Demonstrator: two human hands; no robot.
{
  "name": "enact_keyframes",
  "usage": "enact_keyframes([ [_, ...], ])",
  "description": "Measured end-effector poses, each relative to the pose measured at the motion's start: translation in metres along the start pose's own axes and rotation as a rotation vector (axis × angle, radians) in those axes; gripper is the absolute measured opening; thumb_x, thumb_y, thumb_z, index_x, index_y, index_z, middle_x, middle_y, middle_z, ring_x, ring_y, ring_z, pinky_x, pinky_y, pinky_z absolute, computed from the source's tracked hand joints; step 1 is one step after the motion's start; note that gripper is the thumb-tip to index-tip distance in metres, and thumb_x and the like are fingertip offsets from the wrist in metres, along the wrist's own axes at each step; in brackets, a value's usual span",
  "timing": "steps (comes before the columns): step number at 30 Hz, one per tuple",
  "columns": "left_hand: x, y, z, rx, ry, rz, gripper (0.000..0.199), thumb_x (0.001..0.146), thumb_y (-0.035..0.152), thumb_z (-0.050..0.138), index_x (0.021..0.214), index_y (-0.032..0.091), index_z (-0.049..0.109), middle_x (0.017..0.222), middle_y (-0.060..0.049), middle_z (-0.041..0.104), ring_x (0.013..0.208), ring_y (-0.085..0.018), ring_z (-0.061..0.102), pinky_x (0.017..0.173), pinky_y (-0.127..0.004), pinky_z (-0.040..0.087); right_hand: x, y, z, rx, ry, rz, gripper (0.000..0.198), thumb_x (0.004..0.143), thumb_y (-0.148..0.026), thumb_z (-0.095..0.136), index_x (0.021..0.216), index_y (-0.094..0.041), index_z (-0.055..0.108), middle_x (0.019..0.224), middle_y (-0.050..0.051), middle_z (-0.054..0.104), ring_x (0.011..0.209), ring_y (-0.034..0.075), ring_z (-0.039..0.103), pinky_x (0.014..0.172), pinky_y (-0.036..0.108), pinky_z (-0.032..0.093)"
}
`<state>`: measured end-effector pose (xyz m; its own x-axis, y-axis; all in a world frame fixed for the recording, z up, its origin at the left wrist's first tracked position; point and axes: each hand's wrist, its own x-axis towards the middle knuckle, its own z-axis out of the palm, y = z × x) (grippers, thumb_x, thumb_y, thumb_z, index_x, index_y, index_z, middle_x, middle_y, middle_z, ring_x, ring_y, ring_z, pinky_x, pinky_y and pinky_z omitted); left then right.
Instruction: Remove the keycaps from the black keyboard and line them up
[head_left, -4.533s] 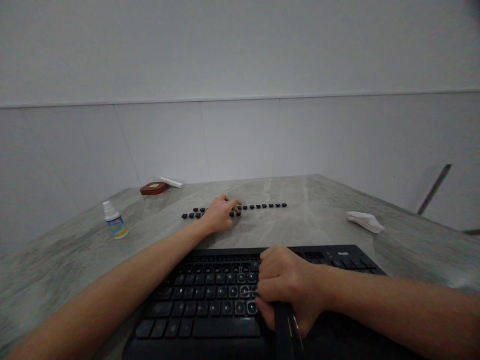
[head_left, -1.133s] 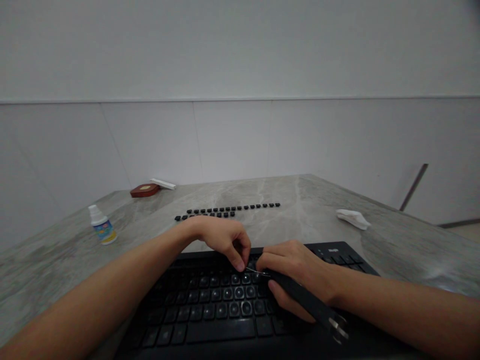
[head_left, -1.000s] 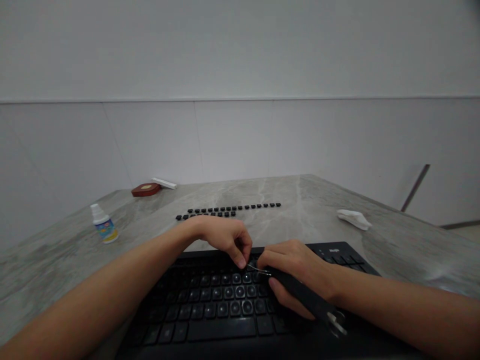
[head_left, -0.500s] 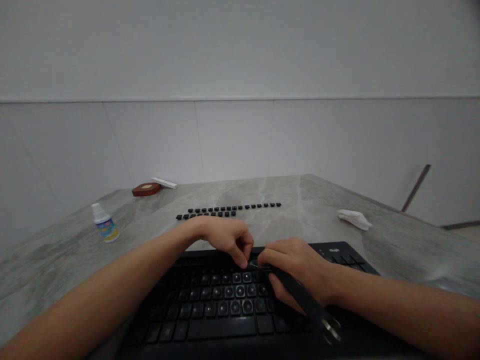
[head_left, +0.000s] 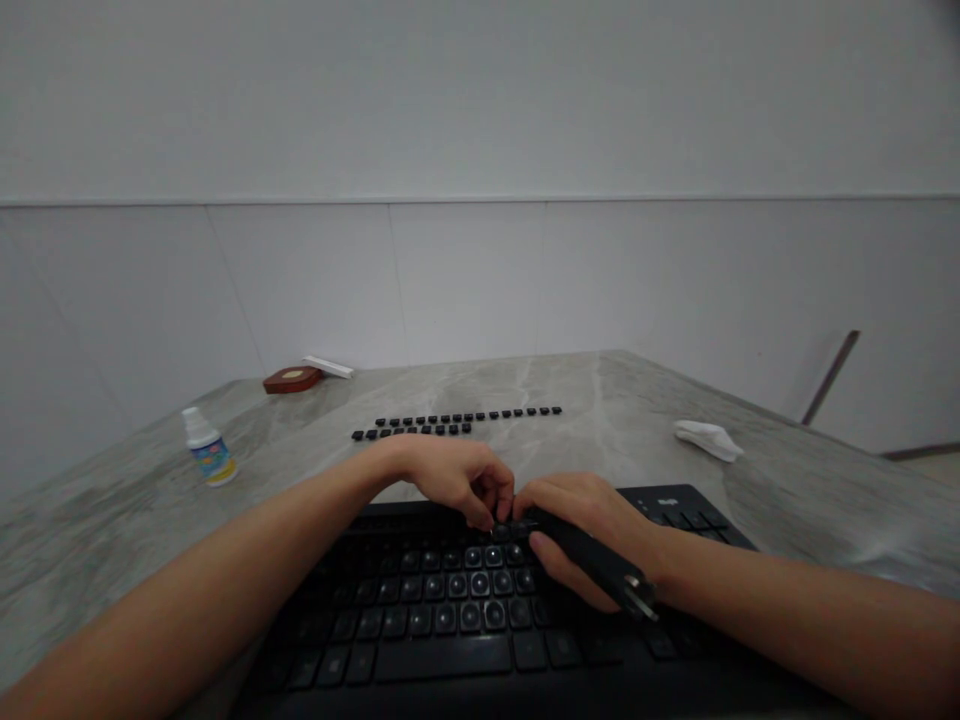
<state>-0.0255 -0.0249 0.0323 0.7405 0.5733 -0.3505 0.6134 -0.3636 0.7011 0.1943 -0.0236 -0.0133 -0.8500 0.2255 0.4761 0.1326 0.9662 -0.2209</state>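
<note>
A black keyboard (head_left: 442,655) lies in front of me. Over many of its middle key places (head_left: 457,585) the keycaps are gone, and round pale domes show; the space bar is in place. My left hand (head_left: 461,480) bends down at the upper key row, thumb and forefinger nearly together; whatever is between them is too small to make out. Close beside it, my right hand (head_left: 592,530) is closed around a long black-handled tool (head_left: 589,555) with a metal end toward me. Its working tip, at the upper keys, is mostly hidden by my fingers.
Loose black keycaps (head_left: 465,416) lie in two rows on the grey marbled table (head_left: 600,390) behind the keyboard. A spray bottle (head_left: 210,447) stands at left; a brown wooden object (head_left: 292,379) and a white strip (head_left: 328,366) sit farther back. A crumpled white cloth (head_left: 707,439) lies at right.
The tool has turned in my right hand; its near metal end has shifted up and left. My left fingertips have moved slightly right. A dark keycap now shows between the hands.
</note>
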Motion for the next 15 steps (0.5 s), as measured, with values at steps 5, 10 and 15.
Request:
enact_keyframes([
  [5,0.0,0.0021,0.0004,0.011,0.002,0.0,0.014,0.075,0.012,0.061,0.089,0.016,0.06,0.07,0.002,0.061,0.065,-0.012,0.057,0.056,-0.022,0.042,-0.0004,0.001,-0.0001,0.017,0.02,0.004,0.018,0.081,-0.023,0.049,0.096,-0.018,0.057,0.08,0.005,0.064,0.07,0.017,0.058,0.066,0.031,0.045],
  [10,-0.0002,0.0043,0.0001,0.07,0.011,-0.007,0.019,0.072,0.008,0.06,0.089,0.016,0.06,0.07,0.003,0.06,0.064,-0.011,0.056,0.057,-0.022,0.042,-0.0009,0.0019,-0.0004,0.016,0.023,0.007,0.016,0.079,-0.022,0.052,0.093,-0.018,0.058,0.079,0.005,0.061,0.073,0.019,0.056,0.068,0.033,0.046],
  [15,0.0,0.0034,0.0,0.079,0.02,-0.011,0.021,0.07,0.005,0.059,0.088,0.016,0.061,0.069,0.004,0.059,0.063,-0.01,0.054,0.055,-0.02,0.041,-0.0002,0.0015,-0.0022,0.052,0.019,-0.012,0.014,0.08,-0.022,0.052,0.092,-0.018,0.057,0.083,0.006,0.061,0.075,0.018,0.056,0.07,0.033,0.046],
])
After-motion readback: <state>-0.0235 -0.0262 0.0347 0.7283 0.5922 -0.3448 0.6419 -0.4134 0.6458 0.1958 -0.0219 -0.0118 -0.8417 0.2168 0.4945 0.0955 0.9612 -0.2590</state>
